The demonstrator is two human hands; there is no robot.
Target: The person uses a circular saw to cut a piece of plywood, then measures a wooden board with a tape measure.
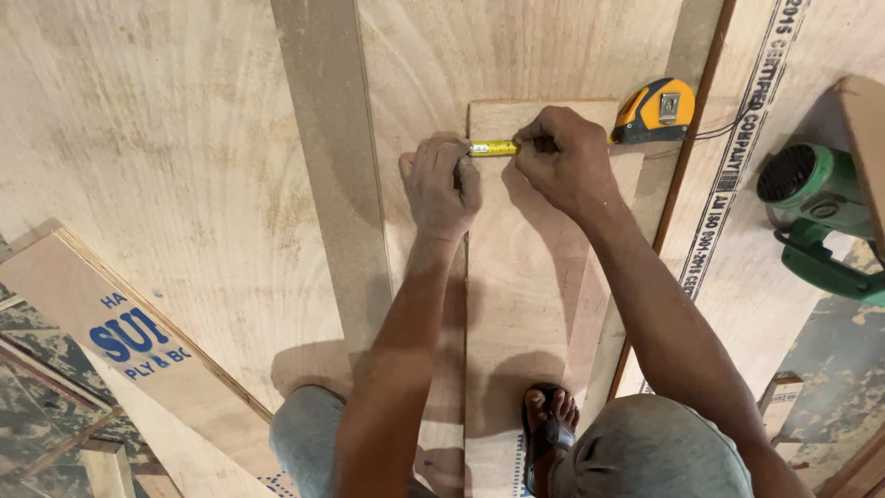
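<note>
Fingers (461, 152) on one tape measure (656, 111)

The hands hide most of the yellow tape blade (493, 148); the green power tool (816, 217) is cut off at right.

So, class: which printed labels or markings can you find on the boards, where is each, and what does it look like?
Blue stamp: lower left, on a pale plywood board's face, bold blue lettering.
Black print strip: upper right, running diagonally along a plywood sheet, black lettering.
No screens or packages visible.
</note>
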